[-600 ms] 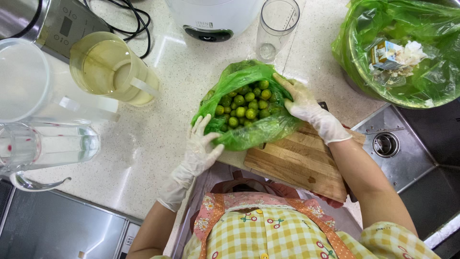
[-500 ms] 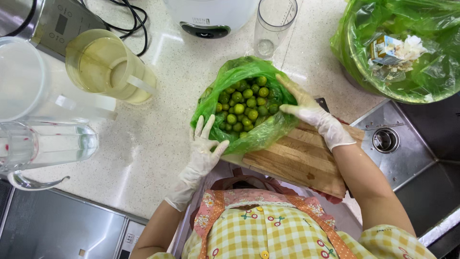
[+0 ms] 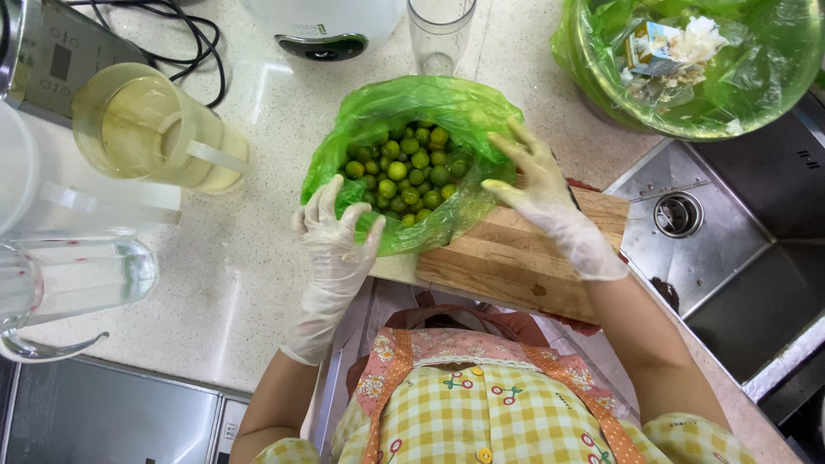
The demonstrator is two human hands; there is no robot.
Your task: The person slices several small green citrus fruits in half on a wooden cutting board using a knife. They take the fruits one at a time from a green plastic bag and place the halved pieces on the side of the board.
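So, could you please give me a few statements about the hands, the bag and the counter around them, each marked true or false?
1. The green plastic bag holds small green round fruits. True.
2. The left hand wears a translucent glove and rests at the bag's near edge. True.
3. The right hand holds a knife. False: it holds no tool; its fingers spread against the bag's side.
4. The bag sits inside the sink. False: it sits on the counter, partly over the wooden cutting board.
5. A pitcher of yellowish liquid stands on the counter. True.
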